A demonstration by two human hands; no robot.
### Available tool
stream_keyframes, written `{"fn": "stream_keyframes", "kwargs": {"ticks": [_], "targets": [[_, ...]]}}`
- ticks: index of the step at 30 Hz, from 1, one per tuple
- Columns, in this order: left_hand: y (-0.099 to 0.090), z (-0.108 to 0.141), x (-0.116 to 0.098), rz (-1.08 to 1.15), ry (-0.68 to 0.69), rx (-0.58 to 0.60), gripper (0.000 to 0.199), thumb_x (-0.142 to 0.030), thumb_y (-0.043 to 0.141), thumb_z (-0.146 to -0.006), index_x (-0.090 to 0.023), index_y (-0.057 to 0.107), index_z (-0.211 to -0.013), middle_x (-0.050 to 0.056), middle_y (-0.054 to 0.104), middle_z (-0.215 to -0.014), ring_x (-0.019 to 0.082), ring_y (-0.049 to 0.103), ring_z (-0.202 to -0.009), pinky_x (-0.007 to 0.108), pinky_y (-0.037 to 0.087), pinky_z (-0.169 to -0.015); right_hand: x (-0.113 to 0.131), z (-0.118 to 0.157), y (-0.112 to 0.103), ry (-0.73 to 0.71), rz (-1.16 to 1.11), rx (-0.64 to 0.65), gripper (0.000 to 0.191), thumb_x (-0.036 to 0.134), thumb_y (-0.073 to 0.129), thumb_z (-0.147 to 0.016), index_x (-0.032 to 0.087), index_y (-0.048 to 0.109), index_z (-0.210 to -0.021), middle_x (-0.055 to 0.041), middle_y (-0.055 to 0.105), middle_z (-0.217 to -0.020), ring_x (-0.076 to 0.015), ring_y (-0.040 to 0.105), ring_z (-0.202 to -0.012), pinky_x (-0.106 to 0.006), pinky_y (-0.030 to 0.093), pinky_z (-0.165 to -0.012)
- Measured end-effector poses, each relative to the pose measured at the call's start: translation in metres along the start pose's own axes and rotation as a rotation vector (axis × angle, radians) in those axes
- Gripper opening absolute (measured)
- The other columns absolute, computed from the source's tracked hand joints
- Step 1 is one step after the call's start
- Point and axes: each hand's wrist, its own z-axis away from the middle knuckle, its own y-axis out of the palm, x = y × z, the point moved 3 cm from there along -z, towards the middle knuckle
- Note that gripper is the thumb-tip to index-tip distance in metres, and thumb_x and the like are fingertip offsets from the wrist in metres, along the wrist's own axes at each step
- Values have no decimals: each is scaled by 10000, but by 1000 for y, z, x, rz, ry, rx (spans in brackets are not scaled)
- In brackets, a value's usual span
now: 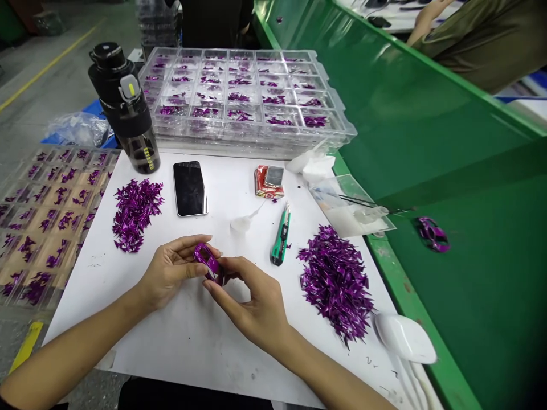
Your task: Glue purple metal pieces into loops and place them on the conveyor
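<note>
Between my two hands, above the white tabletop [179, 347], is a shiny purple toy car body [208, 260]. My left hand [175, 267] pinches its left side with thumb and fingers. On the right side, the thumb and fingers of my right hand [252, 296] grip the same body. Part of the shell is hidden behind the fingers. A heap of small pointed purple pieces [335, 282] lies right of my right hand. Beyond my left hand lies a smaller heap of such pieces [135, 213]. A green utility knife [281, 236] rests beyond my right hand.
A phone [189, 189], a black bottle [126, 111] and a red packet [262, 182] stand or lie farther back. Stacked clear compartment trays [248, 128] hold purple pieces. Tweezers [363, 201] lie at the right edge. Another purple car body [432, 234] sits on the green conveyor [482, 273].
</note>
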Motion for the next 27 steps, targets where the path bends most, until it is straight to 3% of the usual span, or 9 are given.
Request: {"fn": "stream_keyframes", "kwargs": {"ticks": [4, 9, 13, 15, 18, 20, 23, 25, 27], "targets": [[0, -1, 2, 22, 24, 1, 554, -229, 990, -663, -237, 788, -1179, 78, 834, -1111, 266, 766, -1129, 449, 612, -1039, -5, 0, 0, -1, 26, -8, 217, 228, 769, -931, 225, 661, -1119, -11, 749, -889, -144, 720, -716, -271, 637, -686], [-2, 3, 5, -39, 46, 2, 458, -271, 976, -700, -221, 774, -1107, 71, 825, -1014, 280, 769, -1044, 501, 597, -1035, 0, -2, 3, 4, 9, 59, 198, 250, 752, -947, 220, 660, -1120, -17, 757, -922, -142, 717, -737, -266, 631, -701], [-2, 8, 7, -157, 122, 93, 858, -334, 1029, -603, -336, 679, -1386, 100, 686, -1448, 350, 615, -1348, 500, 538, -1114, 15, 7, -14, 34, 102, 124, 206, 307, 739, -974, 223, 665, -1147, -30, 759, -941, -164, 730, -793, -274, 626, -735], [0, 11, 9, -246, 167, 157, 949, -383, 1038, -571, -385, 646, -1435, 70, 537, -1625, 381, 491, -1470, 488, 513, -1143, 13, 19, -45, 64, 226, 98, 211, 339, 728, -981, 239, 683, -1161, -51, 770, -1016, -191, 746, -867, -302, 630, -791], [0, 14, 14, -355, 178, 120, 648, -453, 894, -791, -392, 675, -1398, 58, 581, -1574, 365, 540, -1414, 481, 544, -1082, -14, 49, -128, 246, 498, -53, 272, 475, 747, -940, 257, 742, -1104, -70, 780, -1054, -240, 753, -873, -368, 626, -804], [1, 15, 17, -439, 165, 79, 447, -443, 789, -897, -383, 713, -1334, 60, 663, -1460, 338, 618, -1309, 472, 572, -1024, -44, 73, -199, 529, 670, -142, 396, 593, 783, -853, 249, 776, -1049, -89, 778, -1013, -268, 738, -806, -404, 603, -746], [6, 16, 20, -609, 216, 78, 277, -407, 691, -963, -385, 754, -1232, 49, 753, -1219, 306, 697, -1121, 478, 600, -960, -79, 105, -295, 891, 912, -359, 411, 618, 824, -725, 216, 741, -755, -134, 727, -802, -302, 700, -705, -411, 502, -622], [12, 18, 22, -730, 333, 102, 235, -351, 674, -964, -387, 770, -1175, 41, 771, -1115, 291, 719, -1002, 469, 624, -887, -90, 115, -333, 980, 1021, -505, 434, 598, 738, -802, 218, 622, -629, -199, 650, -715, -343, 679, -692, -436, 425, -586], [19, 20, 24, -822, 484, 143, 257, -267, 675, -949, -385, 776, -1153, 39, 785, -1100, 283, 740, -962, 442, 646, -824, -98, 114, -347, 992, 1074, -601, 434, 585, 631, -879, 230, 564, -639, -239, 627, -736, -369, 680, -738, -466, 402, -615]]}}
